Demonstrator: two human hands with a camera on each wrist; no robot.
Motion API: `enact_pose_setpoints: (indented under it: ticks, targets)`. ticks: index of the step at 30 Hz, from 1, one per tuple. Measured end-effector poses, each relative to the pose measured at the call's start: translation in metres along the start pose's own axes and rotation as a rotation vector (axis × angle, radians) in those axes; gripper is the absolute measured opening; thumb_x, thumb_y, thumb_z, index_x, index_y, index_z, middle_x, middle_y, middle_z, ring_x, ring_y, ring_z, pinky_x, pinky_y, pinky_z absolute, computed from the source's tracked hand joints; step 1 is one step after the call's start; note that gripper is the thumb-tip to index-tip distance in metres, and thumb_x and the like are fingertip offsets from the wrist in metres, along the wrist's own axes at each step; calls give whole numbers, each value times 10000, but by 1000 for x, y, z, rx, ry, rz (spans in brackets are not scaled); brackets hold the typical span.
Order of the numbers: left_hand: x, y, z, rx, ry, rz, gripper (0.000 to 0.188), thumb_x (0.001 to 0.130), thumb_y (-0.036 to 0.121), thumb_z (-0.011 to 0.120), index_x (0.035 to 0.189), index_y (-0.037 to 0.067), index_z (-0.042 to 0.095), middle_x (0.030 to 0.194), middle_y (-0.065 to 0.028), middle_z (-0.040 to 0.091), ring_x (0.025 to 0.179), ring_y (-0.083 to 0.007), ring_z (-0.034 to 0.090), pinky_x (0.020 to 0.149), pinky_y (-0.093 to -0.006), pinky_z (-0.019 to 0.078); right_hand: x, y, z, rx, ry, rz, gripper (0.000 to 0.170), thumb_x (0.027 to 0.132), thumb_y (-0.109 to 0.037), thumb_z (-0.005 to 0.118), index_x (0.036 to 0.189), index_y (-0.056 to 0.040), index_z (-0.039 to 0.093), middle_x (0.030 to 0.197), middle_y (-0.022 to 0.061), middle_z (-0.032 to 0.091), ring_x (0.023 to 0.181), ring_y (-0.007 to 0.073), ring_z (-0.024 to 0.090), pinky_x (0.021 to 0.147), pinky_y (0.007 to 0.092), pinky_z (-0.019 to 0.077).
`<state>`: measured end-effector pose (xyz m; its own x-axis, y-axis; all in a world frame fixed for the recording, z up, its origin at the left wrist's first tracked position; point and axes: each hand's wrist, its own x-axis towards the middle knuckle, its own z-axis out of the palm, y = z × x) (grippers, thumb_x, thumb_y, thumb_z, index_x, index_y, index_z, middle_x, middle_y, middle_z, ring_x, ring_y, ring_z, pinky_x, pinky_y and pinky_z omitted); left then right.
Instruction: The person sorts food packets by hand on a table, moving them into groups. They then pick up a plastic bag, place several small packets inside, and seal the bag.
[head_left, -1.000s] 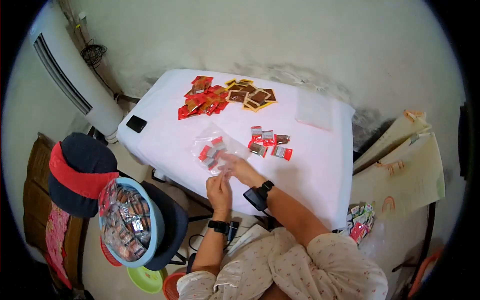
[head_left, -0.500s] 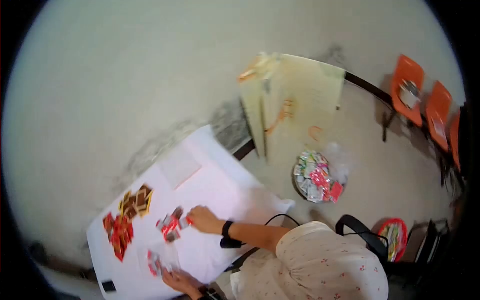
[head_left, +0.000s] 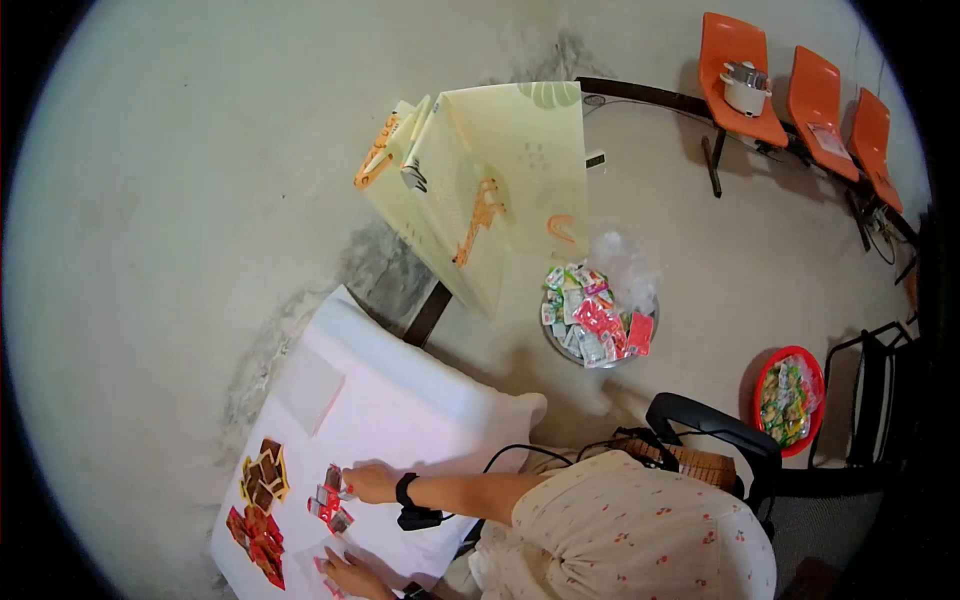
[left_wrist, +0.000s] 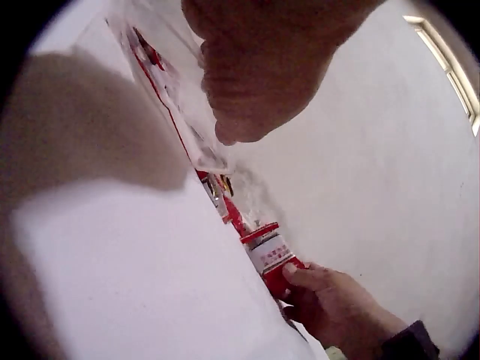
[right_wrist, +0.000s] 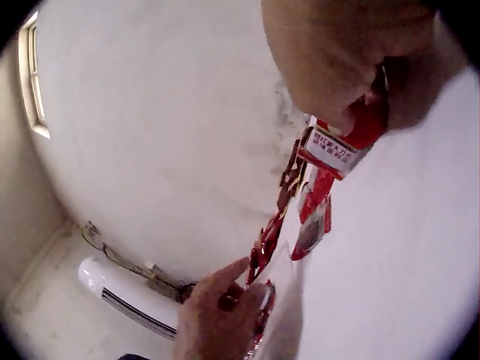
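Observation:
My right hand (head_left: 370, 483) is over the table, pinching a small red packet with a white printed label (right_wrist: 334, 154) between thumb and fingers. Beside it on the white cloth lie a few more red packets (head_left: 328, 508). Nearer the table's front, my left hand (head_left: 355, 577) holds a clear plastic bag (left_wrist: 176, 90) by its edge. Red packets (head_left: 328, 580) show through the bag's film. In the left wrist view the left hand looms large at the top, its fingers curled on the bag; the film partly covers the packets within.
Red packets (head_left: 258, 540) and brown, yellow-edged packets (head_left: 265, 475) lie piled at the table's far side, near flat clear plastic (head_left: 310, 390). On the floor stand a metal basin (head_left: 572, 355) of packets and a red basket (head_left: 822, 395). A black armchair (head_left: 715, 430) is behind me.
The head view has swung right, bringing the floor and orange chairs into sight. My right hand has left the bag and gone to the loose packets, taking one; the left has stayed with the bag.

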<state>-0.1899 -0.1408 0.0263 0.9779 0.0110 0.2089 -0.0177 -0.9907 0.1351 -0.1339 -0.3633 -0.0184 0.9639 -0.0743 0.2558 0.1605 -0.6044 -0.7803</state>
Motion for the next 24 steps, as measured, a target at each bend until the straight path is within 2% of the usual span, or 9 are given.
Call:
enact_pose_setpoints:
  ticks: [2, 4, 6, 14, 16, 17, 20, 22, 24]
  targets:
    - [25, -25, 46, 138, 124, 113, 350, 837, 67, 529, 1177, -13, 540, 968, -190, 547, 907, -355, 525, 760, -430, 448, -3, -2, -2, 123, -70, 55, 174, 818, -186, 539, 870, -23, 569, 848, 182, 598, 802, 373, 591, 716, 465, 450]
    - [29, -22, 46, 192, 190, 204, 320, 839, 85, 526, 1149, 12, 562, 936, -176, 542, 870, -344, 546, 715, -435, 455, -4, 0, 2, 117, -93, 28, 193, 840, -199, 518, 884, -16, 562, 849, 214, 598, 796, 400, 590, 711, 480, 450]
    - [23, 19, 18, 207, 6, 101, 292, 842, 111, 529, 1118, 37, 589, 940, -175, 547, 825, -348, 560, 655, -448, 457, -8, -1, 2, 115, -48, 30, 199, 809, -196, 535, 856, -12, 597, 813, 220, 617, 786, 385, 608, 705, 474, 470]
    - [36, 22, 51, -127, 378, 272, 172, 818, 134, 542, 888, 101, 695, 672, -130, 578, 632, -319, 561, 559, -444, 440, -14, 13, 5, 167, -44, -72, 277, 737, -298, 664, 822, -46, 590, 790, 194, 609, 768, 389, 580, 699, 475, 454]
    - [41, 35, 54, -593, 213, 140, 195, 772, 79, 563, 896, 107, 711, 763, -127, 650, 692, -316, 619, 619, -411, 491, -21, 17, 3, 254, -32, -158, 282, 723, -323, 693, 804, -62, 625, 776, 166, 608, 745, 351, 583, 687, 463, 454]
    - [30, 48, 37, -336, 288, 157, 211, 763, 73, 574, 916, 113, 713, 805, -139, 664, 743, -313, 638, 662, -391, 504, -17, 32, 23, 145, -16, -248, 259, 726, -294, 693, 833, -65, 638, 779, 168, 616, 742, 329, 588, 688, 447, 462]
    - [8, 46, 12, -144, 209, 113, 408, 744, 114, 615, 1150, 92, 581, 901, -182, 593, 843, -355, 566, 752, -399, 462, -18, 27, 20, 488, -359, 148, 194, 807, -162, 640, 909, -1, 604, 784, 92, 638, 667, 150, 612, 555, 292, 504]
    - [-12, 26, 25, -159, 429, 142, 405, 729, 68, 621, 1128, 56, 558, 953, -163, 542, 909, -344, 533, 761, -436, 447, -24, 18, 14, 445, -361, 148, 218, 823, -179, 632, 942, -4, 577, 755, 68, 622, 611, 121, 587, 512, 265, 484]
    - [-33, 18, 25, -188, 320, -13, 378, 738, 88, 630, 1107, 71, 552, 980, -146, 528, 916, -341, 531, 749, -438, 455, -34, -7, 2, 509, -462, 194, 226, 828, -174, 629, 962, -7, 558, 744, 60, 610, 589, 111, 572, 490, 254, 470]
